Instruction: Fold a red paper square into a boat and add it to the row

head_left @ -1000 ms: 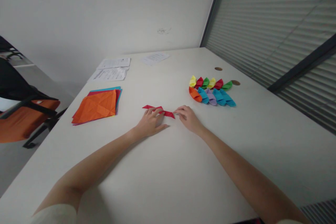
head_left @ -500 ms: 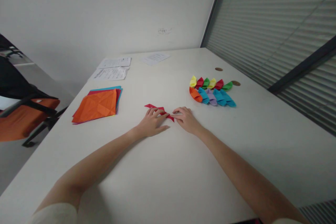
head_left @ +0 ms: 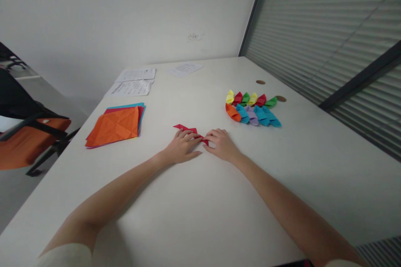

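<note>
Head view: red paper strip (head_left: pixel 187 129), folded, lies flat on your white table (head_left: pixel 200 217), mid-desk. Its long axis runs far-left to near-right, with the free pointed tip toward the far left. Your left hand (head_left: pixel 182 149) is unclenched, fingers flat on the strip. Your right hand (head_left: pixel 222 145) has its fingers curled at the strip's near-right end — pinching or pressing, you cannot tell. Folded coloured pieces (head_left: pixel 252 108) lie well apart, to the right.
</note>
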Demonstrator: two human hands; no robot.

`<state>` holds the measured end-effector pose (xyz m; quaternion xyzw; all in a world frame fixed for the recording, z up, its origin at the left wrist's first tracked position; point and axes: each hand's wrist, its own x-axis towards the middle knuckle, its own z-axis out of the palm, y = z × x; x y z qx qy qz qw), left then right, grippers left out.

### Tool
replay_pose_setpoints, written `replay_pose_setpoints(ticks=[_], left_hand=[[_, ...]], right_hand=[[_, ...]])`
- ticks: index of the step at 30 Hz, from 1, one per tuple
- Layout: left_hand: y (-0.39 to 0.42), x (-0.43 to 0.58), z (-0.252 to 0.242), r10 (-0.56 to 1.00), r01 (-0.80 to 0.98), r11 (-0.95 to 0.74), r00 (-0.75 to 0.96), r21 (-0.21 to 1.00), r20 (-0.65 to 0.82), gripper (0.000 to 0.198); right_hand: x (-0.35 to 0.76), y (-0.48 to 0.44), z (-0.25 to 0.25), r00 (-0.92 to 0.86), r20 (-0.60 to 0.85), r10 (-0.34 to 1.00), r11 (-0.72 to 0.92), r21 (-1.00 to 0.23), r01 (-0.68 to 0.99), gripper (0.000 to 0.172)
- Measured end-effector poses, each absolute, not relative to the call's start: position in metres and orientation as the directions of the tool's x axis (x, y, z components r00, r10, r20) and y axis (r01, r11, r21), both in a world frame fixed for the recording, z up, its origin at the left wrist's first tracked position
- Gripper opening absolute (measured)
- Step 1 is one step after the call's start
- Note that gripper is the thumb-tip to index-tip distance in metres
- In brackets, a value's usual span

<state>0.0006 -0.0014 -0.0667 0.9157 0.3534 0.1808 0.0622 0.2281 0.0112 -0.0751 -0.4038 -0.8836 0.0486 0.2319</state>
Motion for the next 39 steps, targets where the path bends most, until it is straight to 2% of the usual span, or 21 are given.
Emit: replay_pose_setpoints(ticks=[4,6,9,12,16,23,29,32,39], left_hand=[[-0.002,0.001,-0.066,0.658,0.616,-0.753,0.696,0.232,0.287,0.053],[-0.001,0.001,-0.066,0.655,0.613,-0.756,0.701,0.230,0.282,0.053],[-0.001,0.001,-0.067,0.653,0.606,-0.757,0.702,0.243,0.283,0.052],[0.000,0.000,-0.067,0.643,0.591,-0.765,0.716,0.256,0.272,0.051],[-0.001,0.000,-0.067,0.622,0.560,-0.781,0.733,0.275,0.275,0.048],[0.000,0.001,-0.068,0.628,0.556,-0.776,0.726,0.298,0.280,0.047],[-0.001,0.002,-0.067,0.631,0.563,-0.773,0.729,0.292,0.266,0.044],[-0.001,0.001,-0.067,0.624,0.555,-0.779,0.731,0.290,0.277,0.044],[-0.002,0.000,-0.068,0.618,0.579,-0.786,0.741,0.215,0.264,0.052]], right_hand=[[0.225,0.008,-0.072,-0.624,0.363,0.692,0.704,-0.149,0.694,0.019],[0.226,0.008,-0.071,-0.628,0.363,0.689,0.705,-0.135,0.696,0.021],[0.228,0.009,-0.070,-0.599,0.367,0.711,0.689,-0.197,0.697,0.017],[0.230,0.014,-0.076,-0.508,0.383,0.771,0.628,-0.333,0.703,0.010],[0.229,0.022,-0.087,-0.345,0.362,0.866,0.491,-0.477,0.729,0.015],[0.224,0.022,-0.091,-0.221,0.336,0.916,0.369,-0.486,0.792,0.012],[0.222,0.018,-0.087,-0.220,0.323,0.920,0.359,-0.475,0.804,0.010],[0.223,0.018,-0.085,-0.207,0.307,0.929,0.344,-0.508,0.789,0.010],[0.223,0.024,-0.083,-0.128,0.175,0.976,0.208,-0.582,0.786,0.012]])
